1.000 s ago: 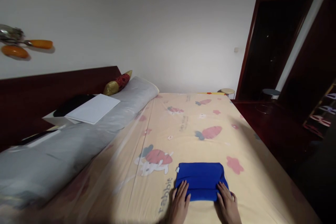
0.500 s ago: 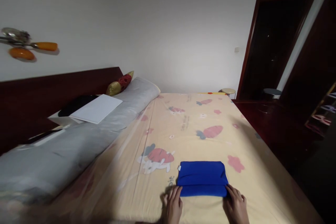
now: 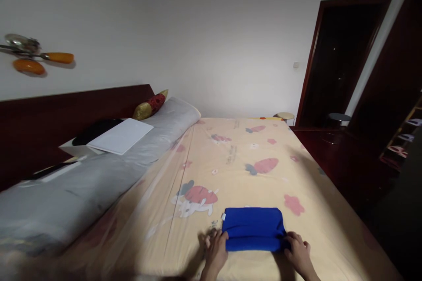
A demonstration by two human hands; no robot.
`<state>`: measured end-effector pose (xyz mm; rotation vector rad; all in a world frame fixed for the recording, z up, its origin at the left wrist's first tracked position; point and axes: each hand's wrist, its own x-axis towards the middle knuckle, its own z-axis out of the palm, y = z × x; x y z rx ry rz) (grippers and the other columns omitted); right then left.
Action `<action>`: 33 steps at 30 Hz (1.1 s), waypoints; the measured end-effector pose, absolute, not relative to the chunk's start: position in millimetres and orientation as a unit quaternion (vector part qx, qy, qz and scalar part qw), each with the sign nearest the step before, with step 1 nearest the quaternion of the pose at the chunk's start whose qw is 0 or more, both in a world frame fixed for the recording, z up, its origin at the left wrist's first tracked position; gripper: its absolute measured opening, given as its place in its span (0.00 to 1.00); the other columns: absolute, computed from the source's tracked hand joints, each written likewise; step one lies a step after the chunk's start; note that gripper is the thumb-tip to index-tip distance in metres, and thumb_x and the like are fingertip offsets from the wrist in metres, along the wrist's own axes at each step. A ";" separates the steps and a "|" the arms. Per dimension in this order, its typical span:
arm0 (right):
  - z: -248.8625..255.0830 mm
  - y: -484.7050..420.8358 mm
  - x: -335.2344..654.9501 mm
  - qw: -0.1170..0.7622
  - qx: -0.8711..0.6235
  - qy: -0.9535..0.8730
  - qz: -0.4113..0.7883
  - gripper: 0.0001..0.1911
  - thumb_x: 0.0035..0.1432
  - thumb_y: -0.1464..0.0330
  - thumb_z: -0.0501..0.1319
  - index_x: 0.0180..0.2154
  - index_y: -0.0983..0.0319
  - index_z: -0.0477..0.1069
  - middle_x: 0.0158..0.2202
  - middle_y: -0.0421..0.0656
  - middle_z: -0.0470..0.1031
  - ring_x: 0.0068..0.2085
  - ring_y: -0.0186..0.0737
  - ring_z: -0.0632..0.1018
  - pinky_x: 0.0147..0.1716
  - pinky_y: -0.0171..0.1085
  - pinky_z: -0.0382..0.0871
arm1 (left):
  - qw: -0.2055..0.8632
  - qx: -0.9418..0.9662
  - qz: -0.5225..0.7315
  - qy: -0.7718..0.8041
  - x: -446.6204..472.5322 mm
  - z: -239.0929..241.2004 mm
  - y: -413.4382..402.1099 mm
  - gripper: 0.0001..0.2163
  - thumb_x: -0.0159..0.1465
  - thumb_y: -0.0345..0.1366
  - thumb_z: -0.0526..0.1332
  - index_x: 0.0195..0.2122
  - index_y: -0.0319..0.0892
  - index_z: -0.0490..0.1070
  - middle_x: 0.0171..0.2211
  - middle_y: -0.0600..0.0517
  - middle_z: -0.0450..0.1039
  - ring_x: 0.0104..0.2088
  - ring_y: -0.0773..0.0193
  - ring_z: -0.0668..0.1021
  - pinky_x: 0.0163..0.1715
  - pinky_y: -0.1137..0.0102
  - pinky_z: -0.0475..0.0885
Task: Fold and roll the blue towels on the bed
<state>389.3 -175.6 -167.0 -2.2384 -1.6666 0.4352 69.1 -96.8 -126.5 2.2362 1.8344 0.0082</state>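
Observation:
A blue piece of folded cloth [image 3: 253,221] lies flat on the bed in the head view, with a small white tag at its left edge. A rolled or folded band runs along its near edge. My left hand [image 3: 216,246] grips the near left corner, fingers bent over the edge. At the near right corner, my right hand [image 3: 296,248] is closed on the cloth, thumb and fingers together. The fingertips are partly hidden against the fabric. Under the cloth is a cream bedsheet [image 3: 237,189] printed with carrots, rabbits and flowers.
A grey bolster [image 3: 132,175] runs along the dark wooden headboard [image 3: 66,101] at left, bearing a flat white box [image 3: 121,135]. A red and gold cushion [image 3: 150,106] leans at the far end. Two stools [image 3: 285,116] stand beyond the bed, near a dark doorway [image 3: 343,61].
The blue cloth has slid slightly toward me with both hands at its near corners. Its near band looks a little rounder, and my fingers have curled in more.

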 end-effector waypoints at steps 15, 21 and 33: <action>-181.1 -146.0 393.1 0.276 -0.783 -0.526 0.185 0.22 0.54 0.61 0.47 0.47 0.56 0.71 0.53 0.46 0.74 0.54 0.45 0.73 0.48 0.46 0.65 | 0.177 0.806 0.089 0.558 101.9 -149.8 -119.4 0.30 0.52 0.34 0.57 0.58 0.56 0.62 0.61 0.53 0.63 0.63 0.55 0.62 0.62 0.54 0.56; -187.7 -107.4 407.1 0.291 -0.801 -0.478 0.212 0.25 0.57 0.57 0.47 0.53 0.58 0.66 0.45 0.45 0.79 0.45 0.42 0.79 0.40 0.40 0.70 | 0.106 0.760 0.185 0.613 102.3 -118.4 -65.5 0.17 0.64 0.34 0.46 0.45 0.47 0.73 0.46 0.48 0.76 0.50 0.60 0.74 0.52 0.65 0.66; -174.3 -79.0 409.6 0.323 -0.777 -0.515 0.166 0.07 0.51 0.68 0.54 0.29 0.59 0.70 0.32 0.43 0.77 0.34 0.39 0.77 0.36 0.35 0.65 | 0.121 0.778 0.088 0.610 88.4 -131.8 -2.7 0.15 0.58 0.28 0.52 0.44 0.47 0.71 0.49 0.52 0.73 0.53 0.62 0.71 0.54 0.64 0.57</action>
